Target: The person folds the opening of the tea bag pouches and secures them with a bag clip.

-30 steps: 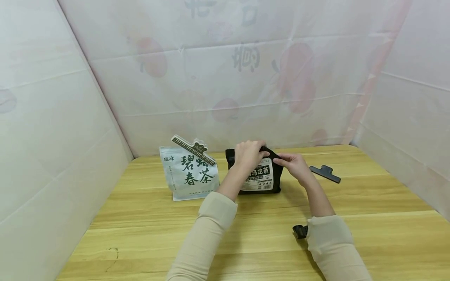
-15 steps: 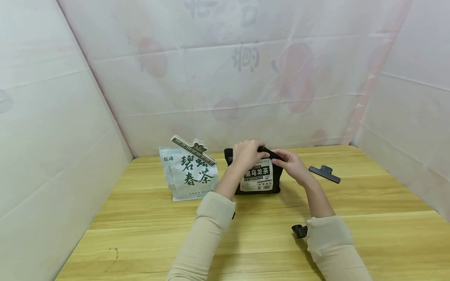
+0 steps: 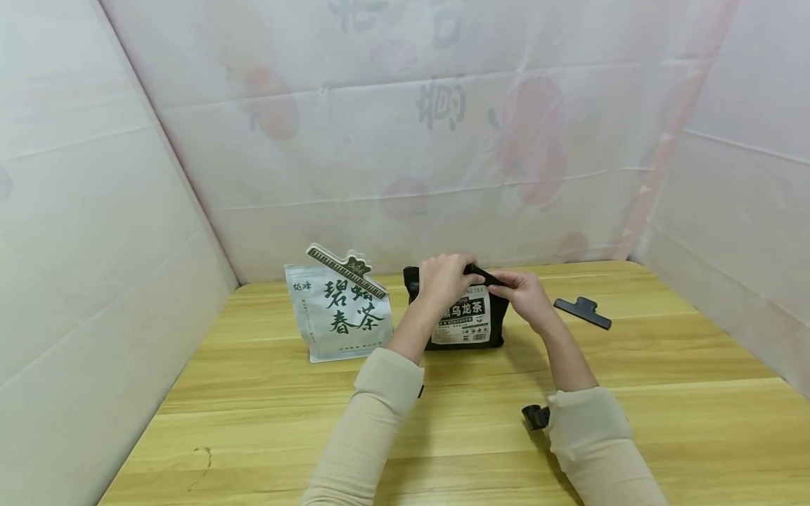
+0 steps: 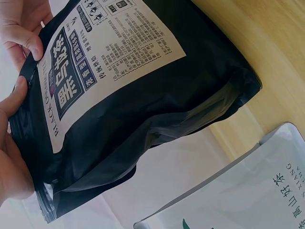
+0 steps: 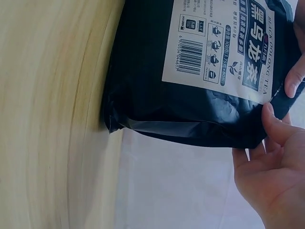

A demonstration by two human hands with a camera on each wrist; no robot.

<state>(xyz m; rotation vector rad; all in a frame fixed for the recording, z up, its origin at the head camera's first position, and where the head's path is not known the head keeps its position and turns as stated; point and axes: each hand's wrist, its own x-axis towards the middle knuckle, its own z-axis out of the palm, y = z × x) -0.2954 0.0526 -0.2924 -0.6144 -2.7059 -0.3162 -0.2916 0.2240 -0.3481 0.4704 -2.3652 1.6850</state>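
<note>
A black bag of oolong tea (image 3: 465,327) with a pale label stands on the table in the head view. My left hand (image 3: 445,281) grips its top edge near the middle, thumb in front. At the top right corner my right hand (image 3: 528,299) pinches the edge between thumb and fingers. In the left wrist view, the left thumb (image 4: 18,98) presses on the front of the bag by its top strip. The right wrist view shows the right thumb (image 5: 275,123) on the front, with fingers behind. Part of the label is hidden by my left hand.
Left of the black bag stands a pale green tea bag (image 3: 316,323), a cream and dark clip (image 3: 348,270) slanting across its top corner. A black clip (image 3: 583,312) lies on the wooden table (image 3: 285,436) at the right. Cloth walls (image 3: 405,140) enclose the table.
My right hand has shifted slightly left, with more of its fingers over the bag's top corner. My left hand keeps nearly the same hold. Both clips stay put.
</note>
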